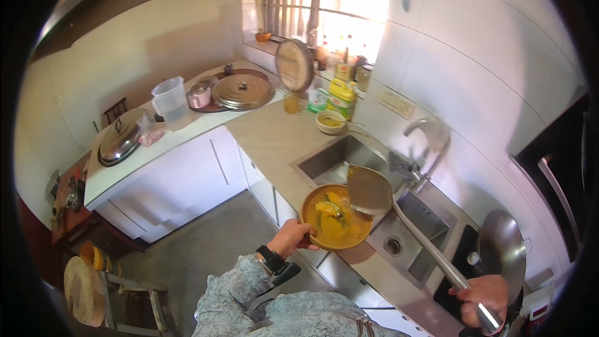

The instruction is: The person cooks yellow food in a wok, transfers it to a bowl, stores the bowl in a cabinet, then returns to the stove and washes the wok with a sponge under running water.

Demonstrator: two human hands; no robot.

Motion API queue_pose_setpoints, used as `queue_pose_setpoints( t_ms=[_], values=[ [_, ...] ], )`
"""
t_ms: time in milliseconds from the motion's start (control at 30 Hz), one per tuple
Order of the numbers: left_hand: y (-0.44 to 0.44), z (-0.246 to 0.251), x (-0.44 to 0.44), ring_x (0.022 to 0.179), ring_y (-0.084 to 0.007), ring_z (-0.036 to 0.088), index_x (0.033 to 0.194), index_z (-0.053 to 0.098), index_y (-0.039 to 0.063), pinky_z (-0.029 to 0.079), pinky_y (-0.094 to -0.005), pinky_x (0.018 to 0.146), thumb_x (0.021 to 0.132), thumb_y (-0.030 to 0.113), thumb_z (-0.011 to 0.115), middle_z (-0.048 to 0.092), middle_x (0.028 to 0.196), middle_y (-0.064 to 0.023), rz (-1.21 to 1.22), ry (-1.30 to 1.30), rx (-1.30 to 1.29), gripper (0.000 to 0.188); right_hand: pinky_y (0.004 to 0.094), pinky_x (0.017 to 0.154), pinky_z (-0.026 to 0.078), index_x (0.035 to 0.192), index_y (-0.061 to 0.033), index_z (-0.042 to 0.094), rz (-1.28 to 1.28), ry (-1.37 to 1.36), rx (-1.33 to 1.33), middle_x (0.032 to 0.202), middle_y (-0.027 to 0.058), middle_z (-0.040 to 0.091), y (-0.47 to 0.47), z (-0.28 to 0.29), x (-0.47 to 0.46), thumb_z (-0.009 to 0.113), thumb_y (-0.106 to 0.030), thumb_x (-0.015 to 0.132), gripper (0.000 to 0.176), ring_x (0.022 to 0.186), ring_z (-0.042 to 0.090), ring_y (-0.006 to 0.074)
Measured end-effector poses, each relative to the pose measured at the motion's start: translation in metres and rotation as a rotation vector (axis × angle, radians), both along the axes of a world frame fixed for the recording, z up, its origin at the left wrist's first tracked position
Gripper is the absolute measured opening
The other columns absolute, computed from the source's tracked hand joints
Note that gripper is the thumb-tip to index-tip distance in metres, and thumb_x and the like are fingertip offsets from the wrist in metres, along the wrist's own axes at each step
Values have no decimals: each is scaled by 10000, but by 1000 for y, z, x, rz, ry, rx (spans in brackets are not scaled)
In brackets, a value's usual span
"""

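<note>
My left hand [295, 238] grips the rim of a round bowl [306, 224], held up over the counter edge beside the sink. Inside it lies a yellow-orange stew [334, 224] with chunks that look like pumpkin in liquid. My right hand [482, 297] is closed around the metal handle of a wok spatula [369, 189]. Its broad blade is tilted over the bowl's far right side; whether it touches the food I cannot tell. A double-basin steel sink [323, 164] lies beneath and beyond, with a curved tap [433, 159] behind it.
A wok [503, 252] rests on the black stove [456, 285] at right. On the counter stand a small bowl [331, 121] with a spoon, a yellow oil jug [340, 96], a plastic pitcher [169, 103] and a large pot lid [242, 91]. A wooden stool [84, 290] stands on the floor at left.
</note>
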State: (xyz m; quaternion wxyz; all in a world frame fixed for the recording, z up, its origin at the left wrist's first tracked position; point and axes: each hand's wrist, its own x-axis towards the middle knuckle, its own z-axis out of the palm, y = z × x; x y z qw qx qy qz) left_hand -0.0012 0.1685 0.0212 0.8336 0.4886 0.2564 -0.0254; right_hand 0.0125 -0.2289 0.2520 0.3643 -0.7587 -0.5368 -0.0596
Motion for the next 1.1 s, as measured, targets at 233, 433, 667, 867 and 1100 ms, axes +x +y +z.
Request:
queue_pose_setpoints(
  t_ms=[233, 433, 667, 867, 1100],
  values=[
    [100, -14, -29, 685, -285, 687, 1015, 531, -153, 614, -340, 609, 843, 56, 528, 638, 892, -199, 101, -10, 31, 271, 252, 419, 483, 1087, -27, 489, -501, 734, 685, 647, 144, 609, 61, -65, 49, 465, -327, 975, 321, 456, 575, 179],
    [168, -32, -26, 770, -277, 678, 1047, 538, -94, 605, -406, 685, 850, 42, 532, 632, 947, -164, 208, -30, -35, 239, 235, 427, 498, 1047, -72, 511, -538, 1081, 742, 738, 151, 655, 123, -128, 126, 454, -337, 997, 276, 537, 646, 179],
    [252, -54, 7, 781, -298, 678, 1104, 501, -123, 616, -419, 679, 853, 17, 517, 623, 944, -182, 276, -7, -42, 288, 223, 414, 482, 984, -60, 529, -717, 1051, 649, 690, 105, 616, 202, -226, 225, 573, -371, 937, 318, 513, 624, 164],
    [327, -67, 53, 870, -341, 659, 1114, 470, -124, 590, -481, 771, 857, -13, 482, 599, 1029, -233, 347, 8, -125, 280, 225, 416, 458, 981, -102, 542, -917, 1042, 765, 715, 60, 620, 245, -288, 259, 568, -391, 935, 294, 541, 623, 145],
    [406, -117, 125, 959, -390, 623, 1149, 428, -137, 563, -537, 822, 875, -13, 436, 562, 1101, -254, 454, -8, -318, 301, 245, 455, 474, 1017, -115, 545, -1035, 1028, 844, 740, 64, 619, 264, -302, 248, 588, -380, 925, 283, 554, 613, 142]
  ],
)
